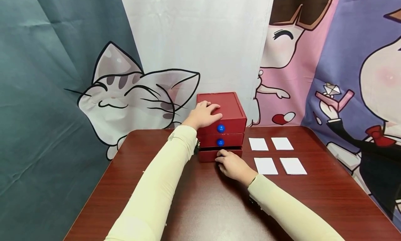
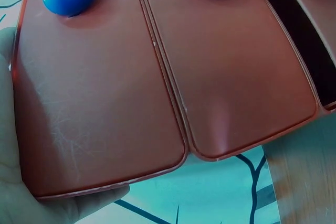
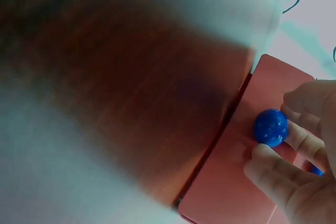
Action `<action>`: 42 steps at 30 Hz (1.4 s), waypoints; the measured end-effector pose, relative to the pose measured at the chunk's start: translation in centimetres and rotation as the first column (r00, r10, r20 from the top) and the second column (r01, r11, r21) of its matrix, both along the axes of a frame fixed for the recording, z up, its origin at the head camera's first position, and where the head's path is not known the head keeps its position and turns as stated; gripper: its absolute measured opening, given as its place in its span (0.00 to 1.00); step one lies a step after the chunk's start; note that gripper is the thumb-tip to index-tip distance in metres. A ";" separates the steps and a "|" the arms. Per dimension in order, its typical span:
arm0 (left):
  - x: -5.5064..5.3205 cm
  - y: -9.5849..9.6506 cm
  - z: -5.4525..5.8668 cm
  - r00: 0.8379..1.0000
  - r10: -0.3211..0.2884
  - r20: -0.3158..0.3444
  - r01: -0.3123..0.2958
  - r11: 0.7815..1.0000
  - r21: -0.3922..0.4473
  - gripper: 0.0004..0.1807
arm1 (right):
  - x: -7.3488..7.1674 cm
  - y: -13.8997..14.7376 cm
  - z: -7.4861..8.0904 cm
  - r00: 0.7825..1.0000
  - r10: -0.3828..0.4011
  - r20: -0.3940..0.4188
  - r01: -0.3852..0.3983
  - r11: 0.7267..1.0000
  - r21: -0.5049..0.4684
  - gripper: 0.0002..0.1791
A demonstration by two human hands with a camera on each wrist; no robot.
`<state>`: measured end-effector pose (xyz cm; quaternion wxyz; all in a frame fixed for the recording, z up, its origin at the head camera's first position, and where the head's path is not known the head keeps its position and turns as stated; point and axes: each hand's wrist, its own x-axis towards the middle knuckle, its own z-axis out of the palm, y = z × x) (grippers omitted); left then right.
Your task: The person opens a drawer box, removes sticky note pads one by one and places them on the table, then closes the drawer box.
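A red cabinet (image 1: 223, 107) with three stacked drawers stands at the table's far side. My left hand (image 1: 203, 115) rests over its upper left corner, fingers spread and thumb out toward the front. Down at the bottom drawer (image 1: 206, 156), my right hand (image 1: 233, 165) pinches the round blue knob (image 3: 270, 127) between thumb and fingers. That drawer stands slightly out, with a dark gap above its front. The top drawer (image 2: 105, 93) and middle drawer (image 2: 236, 72) are closed, each with its own blue knob.
Several white square cards lie right of the cabinet, one of them a near card (image 1: 265, 166). The brown table (image 1: 200, 206) extends toward me. Behind it hangs a cartoon-printed cloth (image 1: 203, 32), close to the cabinet's back.
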<state>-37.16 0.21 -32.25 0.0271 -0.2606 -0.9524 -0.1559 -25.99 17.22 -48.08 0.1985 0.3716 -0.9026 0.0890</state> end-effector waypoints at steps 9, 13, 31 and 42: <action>-0.3 -0.4 -0.1 1.000 0.003 -0.002 -0.003 1.000 0.004 0.31 | -1.0 -0.2 -0.3 1.000 -0.015 0.012 0.015 1.000 0.012 0.15; -0.5 -0.5 -0.4 1.000 0.002 0.004 -0.002 1.000 -0.006 0.30 | -1.2 -0.4 -0.4 0.999 -0.028 0.035 0.027 1.000 0.013 0.16; -0.5 -0.9 -0.1 0.998 -0.003 0.062 0.004 1.000 -0.019 0.30 | -1.6 -1.5 -0.3 0.995 -0.090 0.036 0.085 0.991 0.105 0.18; -0.2 -1.5 0.7 0.994 -0.025 0.106 0.022 0.999 0.030 0.29 | -0.8 -2.2 0.3 0.996 -0.082 0.027 0.077 0.988 0.136 0.23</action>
